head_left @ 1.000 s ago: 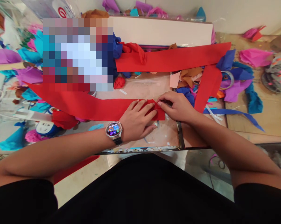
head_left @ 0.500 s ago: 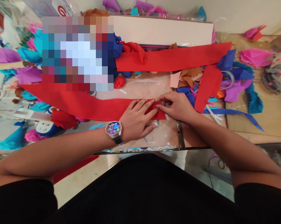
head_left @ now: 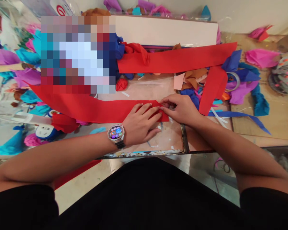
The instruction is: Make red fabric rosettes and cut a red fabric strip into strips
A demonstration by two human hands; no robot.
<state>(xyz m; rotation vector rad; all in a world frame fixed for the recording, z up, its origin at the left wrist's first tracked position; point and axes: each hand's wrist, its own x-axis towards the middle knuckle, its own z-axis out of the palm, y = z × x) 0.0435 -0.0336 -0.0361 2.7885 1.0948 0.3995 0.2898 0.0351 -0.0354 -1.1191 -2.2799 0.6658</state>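
Note:
A long red strip of crepe-like paper [head_left: 105, 110] lies across the table in front of me, its right end under my hands. My left hand [head_left: 142, 123], with a smartwatch [head_left: 116, 132] on the wrist, rests flat on the strip with its fingers extended. At the strip's upper right edge, my right hand [head_left: 179, 107] pinches a folded corner between thumb and fingertips. The fingertips of both hands nearly meet there. Part of the strip is hidden beneath my left fingers.
A second red strip [head_left: 182, 59] stretches behind, beside a long white box [head_left: 165, 32]. Right of my hands lie a short red strip [head_left: 213, 89], a tape roll [head_left: 235, 81] and blue scraps. A glue gun [head_left: 45, 127] sits left among crumpled paper. A pixelated patch covers the upper left.
The fold at the strip's upper right edge has shifted slightly, with a small peak now showing between the hands. Both hands stay in nearly the same place.

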